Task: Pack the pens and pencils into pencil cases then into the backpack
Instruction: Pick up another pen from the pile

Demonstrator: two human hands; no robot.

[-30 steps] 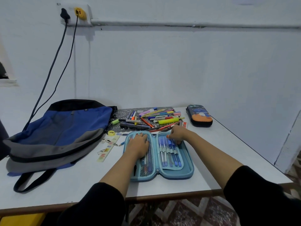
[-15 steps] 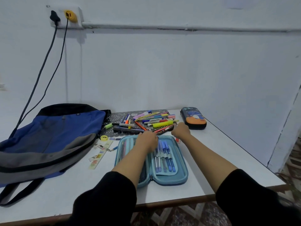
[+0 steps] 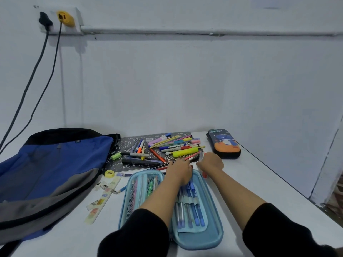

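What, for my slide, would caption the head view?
Left hand and right hand at the pens beyond the open case, backpack alongside.

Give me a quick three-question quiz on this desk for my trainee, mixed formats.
1. True or false: the dark pencil case near the table's right edge lies open.
2. Where do the blue pens sit in the light-blue pencil case? A) the mesh half B) the right half, under the band C) outside it, on the table
3. Fill in: the backpack lies to the ___ of the light-blue pencil case.
Key: 1 false; 2 B; 3 left.
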